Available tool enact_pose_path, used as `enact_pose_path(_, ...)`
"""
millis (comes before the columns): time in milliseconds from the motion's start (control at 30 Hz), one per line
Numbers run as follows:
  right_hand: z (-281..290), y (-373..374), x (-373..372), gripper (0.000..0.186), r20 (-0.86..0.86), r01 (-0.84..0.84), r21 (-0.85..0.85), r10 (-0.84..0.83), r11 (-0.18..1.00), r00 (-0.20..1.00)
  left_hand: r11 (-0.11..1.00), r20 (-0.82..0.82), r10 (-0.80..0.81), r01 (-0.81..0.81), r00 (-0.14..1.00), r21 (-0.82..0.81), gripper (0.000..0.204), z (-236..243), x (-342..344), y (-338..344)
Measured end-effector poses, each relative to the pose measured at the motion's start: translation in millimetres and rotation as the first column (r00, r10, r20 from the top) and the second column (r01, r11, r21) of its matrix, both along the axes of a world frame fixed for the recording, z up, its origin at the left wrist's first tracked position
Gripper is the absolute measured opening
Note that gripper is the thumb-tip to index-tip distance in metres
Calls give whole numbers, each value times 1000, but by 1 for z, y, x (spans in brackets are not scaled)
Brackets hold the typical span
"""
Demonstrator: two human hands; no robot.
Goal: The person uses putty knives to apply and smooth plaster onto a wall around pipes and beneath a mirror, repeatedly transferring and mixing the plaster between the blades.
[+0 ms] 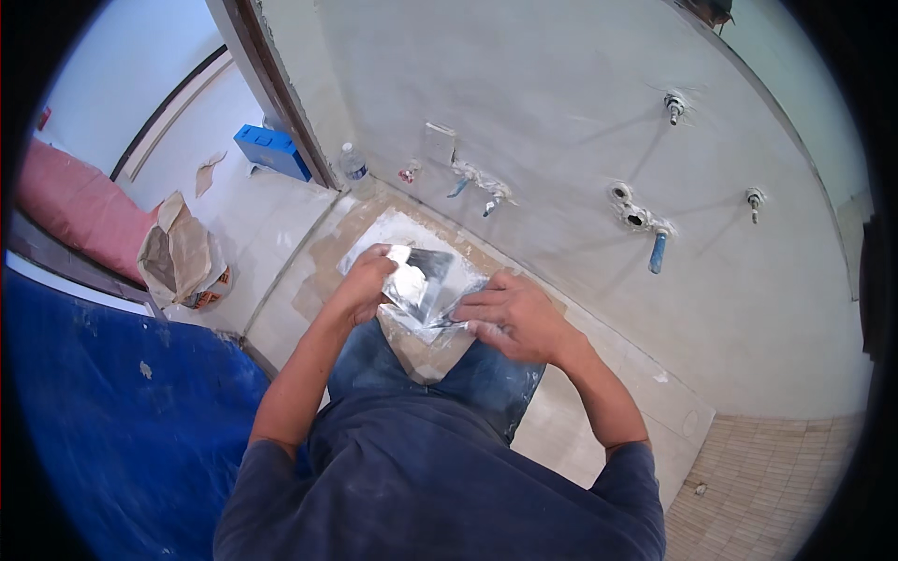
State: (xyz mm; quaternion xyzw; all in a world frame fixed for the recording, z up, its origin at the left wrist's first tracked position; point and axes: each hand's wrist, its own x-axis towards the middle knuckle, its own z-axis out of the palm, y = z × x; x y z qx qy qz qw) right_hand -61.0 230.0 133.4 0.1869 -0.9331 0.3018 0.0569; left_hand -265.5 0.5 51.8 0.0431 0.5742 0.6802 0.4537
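We see the left hand (363, 285) pinching the left edge of a shiny silver plate (434, 297) smeared with white paste (408, 283). The right hand (510, 318) has fingers bent at the plate's right side; we can't tell whether they clamp it. The plate sits between both hands. Just beyond and below the grip, we have brown cardboard (354, 227) dusted white. Farther out: clear bottle (354, 166) ahead-left, open paper bag (178, 252) left, blue pipe stub (659, 252) on the wall (552, 122) right.
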Motion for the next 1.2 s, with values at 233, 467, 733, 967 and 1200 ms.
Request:
enact_pose_path(233, -56, -42, -8, 52, 372, 488, -789, -342, 373, 863, 837, -92, 539, -521, 837, 165, 42, -28, 46, 16)
enact_pose_path(467, -95, -82, -15, 51, 191, 522, -718, -590, 461, 784, 720, 20, 657, -635, 753, 280, 41, -20, 56, 36)
enact_pose_path(733, -32, 19, 5, 35, -96, 328, -287, -368, 900, 925, 958, 47, 242, -246, 969, 147, 36, 5, 15, 6)
enact_pose_path(967, 40, 13, -9, 36, -276, -20, 104, 48, 994, 960, 989, 106, -81, 67, 991, 130, 35, 16, 13, 4)
enact_pose_path(1200, 17, 3, -9, 35, -114, -92, 112, 104, 990, 988, 994, 100, 42, -52, 994, 100, 30, -7, 10, 0)
